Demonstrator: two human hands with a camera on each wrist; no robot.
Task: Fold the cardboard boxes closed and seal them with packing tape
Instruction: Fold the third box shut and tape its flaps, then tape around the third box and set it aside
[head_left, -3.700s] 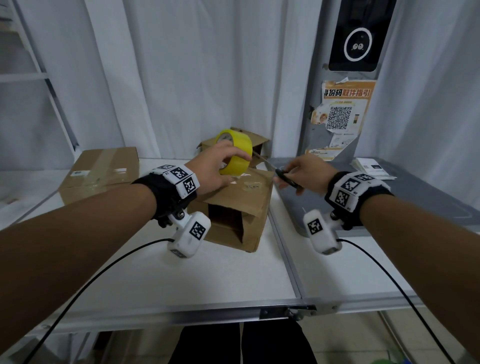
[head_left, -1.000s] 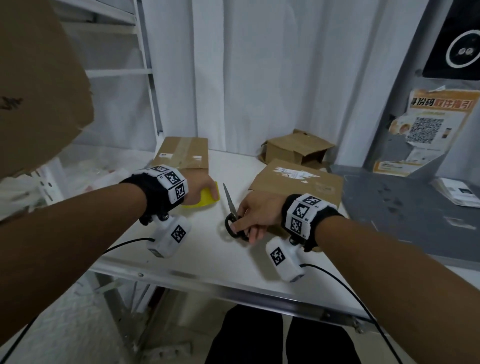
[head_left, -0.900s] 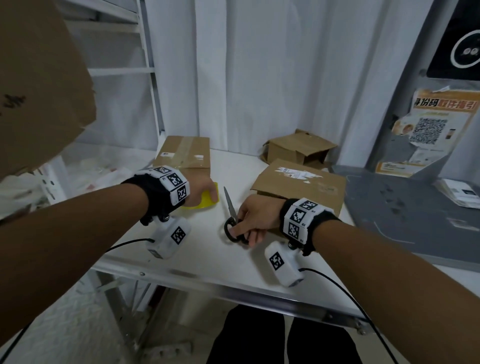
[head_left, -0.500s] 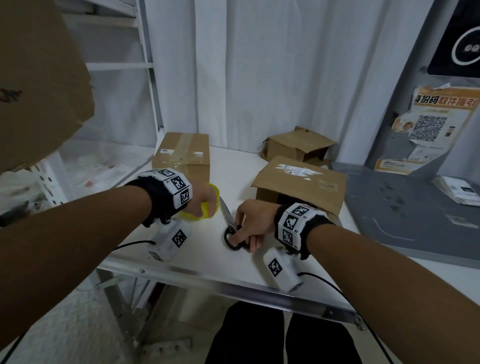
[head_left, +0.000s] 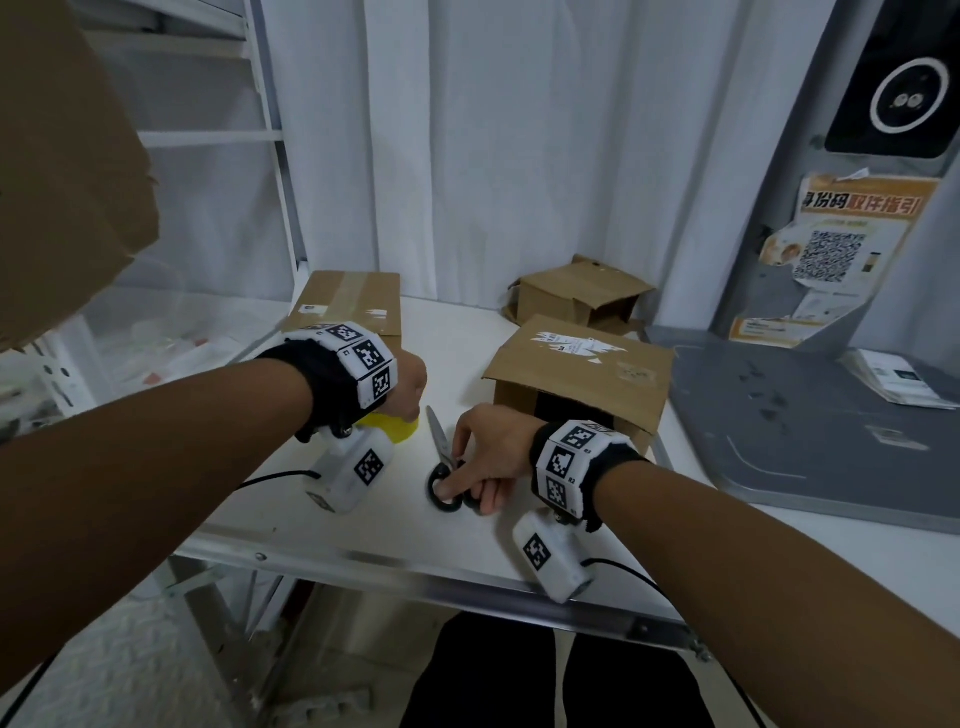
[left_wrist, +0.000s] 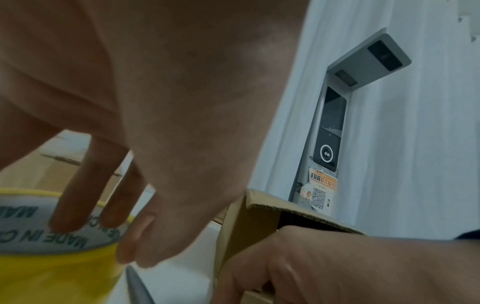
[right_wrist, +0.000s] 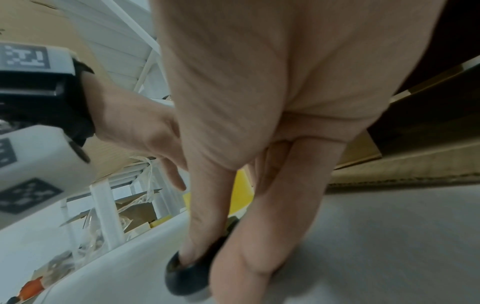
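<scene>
A yellow tape roll (head_left: 397, 428) rests on the white table (head_left: 332, 525), and my left hand (head_left: 410, 379) grips it from above. In the left wrist view the fingers (left_wrist: 85, 185) reach into the tape roll's (left_wrist: 52, 267) core with the thumb on the outside. Just to the right my right hand (head_left: 483, 452) holds the black handles of the scissors (head_left: 441, 467), which lie on the table, blades pointing away. In the right wrist view the fingers (right_wrist: 207, 205) sit on the scissors handle (right_wrist: 188, 275). Behind that hand lies a cardboard box (head_left: 582, 374), its open side facing me.
A taped-shut box (head_left: 353, 304) sits at the back left and a crumpled open box (head_left: 576, 296) at the back. A grey platform (head_left: 789, 431) with papers (head_left: 898, 376) fills the right. White shelving (head_left: 275, 156) stands at the left. The table's metal edge (head_left: 415, 566) is near me.
Both hands have come away from the open box to the table's front left. The tape roll and scissors came down onto the table, side by side.
</scene>
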